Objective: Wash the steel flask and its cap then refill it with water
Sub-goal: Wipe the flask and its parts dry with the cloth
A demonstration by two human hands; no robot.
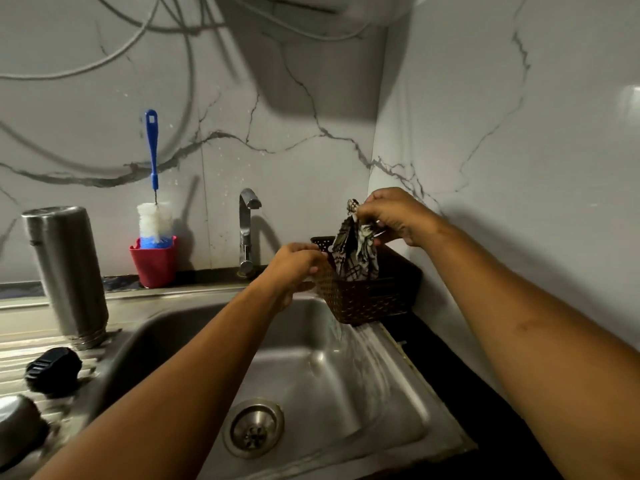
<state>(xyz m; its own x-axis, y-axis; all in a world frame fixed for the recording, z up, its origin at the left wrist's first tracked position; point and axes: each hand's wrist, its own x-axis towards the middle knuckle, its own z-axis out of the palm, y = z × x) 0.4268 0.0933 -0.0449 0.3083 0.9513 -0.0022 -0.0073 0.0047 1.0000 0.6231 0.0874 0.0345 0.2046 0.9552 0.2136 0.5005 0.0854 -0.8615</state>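
Right hand pinches the patterned cloth above the basket, centre right, left hand gripping the rim: best lift slowly, basket steadied, while the steel flask stands mouth-down at left, cap below it.

A tall, cylindrical brushed-steel flask is stood upside down and uncapped, its threaded neck resting on the ribbed steel drainboard. Its round, black, ribbed cap is laid near it, closer to the viewer and not touching it.
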